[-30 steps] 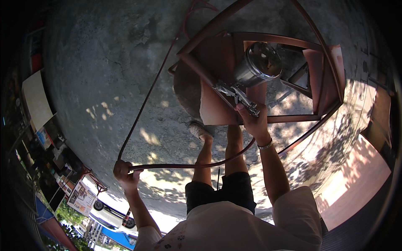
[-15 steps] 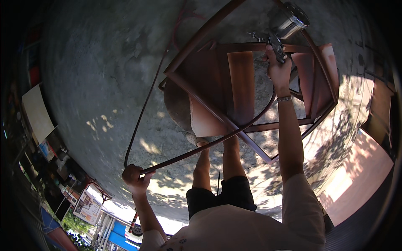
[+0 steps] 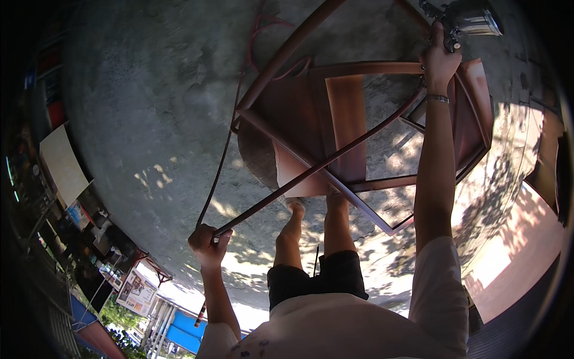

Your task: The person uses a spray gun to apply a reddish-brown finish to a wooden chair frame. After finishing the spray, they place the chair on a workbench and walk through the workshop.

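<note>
My right hand (image 3: 441, 61) is wrapped round the handle of a spray gun (image 3: 475, 19) with a shiny metal cup, held out at the upper right beyond a brown furniture frame (image 3: 286, 139). The gun is tilted, its cup pointing right. From the gun a dark hose (image 3: 293, 184) runs diagonally across the frame to my left hand (image 3: 207, 245), which is closed round it at the lower left. Past that hand the hose climbs away along the floor. Brown panels (image 3: 347, 128) with paler, unevenly coloured patches lie within the frame's bars.
A reddish loop of hose (image 3: 254, 45) lies on the grey concrete floor (image 3: 149, 107) at the far side. A pale board (image 3: 63, 164) leans at the left, among clutter. Another large board (image 3: 517, 251) is at the right. My legs stand close to the frame's near corner.
My right hand has carried the spray gun up and to the right, and its cup has tipped over further. The hose is stretched straighter. My left hand has shifted slightly right in the picture.
</note>
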The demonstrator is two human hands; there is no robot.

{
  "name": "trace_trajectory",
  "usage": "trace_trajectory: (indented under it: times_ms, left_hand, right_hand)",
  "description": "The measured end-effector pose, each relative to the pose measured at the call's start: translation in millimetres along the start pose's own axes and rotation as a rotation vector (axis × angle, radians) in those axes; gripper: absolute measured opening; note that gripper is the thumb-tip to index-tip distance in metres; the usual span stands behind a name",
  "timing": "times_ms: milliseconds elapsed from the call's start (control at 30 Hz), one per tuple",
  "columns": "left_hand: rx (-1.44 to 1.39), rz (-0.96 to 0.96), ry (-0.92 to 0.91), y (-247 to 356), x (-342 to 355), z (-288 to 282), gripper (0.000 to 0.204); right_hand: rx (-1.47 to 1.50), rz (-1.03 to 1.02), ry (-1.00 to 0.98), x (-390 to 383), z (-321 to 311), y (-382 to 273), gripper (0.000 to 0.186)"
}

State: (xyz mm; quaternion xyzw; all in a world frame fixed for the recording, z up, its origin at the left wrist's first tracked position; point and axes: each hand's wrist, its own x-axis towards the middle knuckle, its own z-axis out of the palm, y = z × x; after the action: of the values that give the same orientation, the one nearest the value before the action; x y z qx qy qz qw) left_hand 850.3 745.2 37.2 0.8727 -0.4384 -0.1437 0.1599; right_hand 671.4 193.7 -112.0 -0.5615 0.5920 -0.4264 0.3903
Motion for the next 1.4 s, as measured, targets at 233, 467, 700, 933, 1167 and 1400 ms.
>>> trace_trajectory:
  times_ms: [233,467,700,933,1167,1400]
  left_hand:
    - [-0.041,-0.05,-0.149,-75,-36,-7,0.046]
    - [0.009,-0.067,-0.387,-192,-70,-23,0.042]
    - [0.027,0.163,-0.648,-308,-18,-35,0.038]
    - [0.128,0.232,-0.761,-375,22,-81,0.037]
    - [0.165,0.407,-0.753,-392,29,-83,0.04]
    - [0.131,0.547,-0.718,-382,57,-92,0.046]
  right_hand:
    - [-0.06,0.268,-0.419,-141,-26,-28,0.03]
    - [-0.089,0.129,-0.655,-305,-48,-74,0.023]
    - [0.008,0.323,-0.615,-449,-51,-155,0.039]
    - [0.138,0.553,-0.214,-580,-51,-191,0.035]
    - [-0.021,0.522,0.361,-670,-71,-151,0.028]
    - [-0.184,0.546,0.802,-691,-117,-104,0.043]
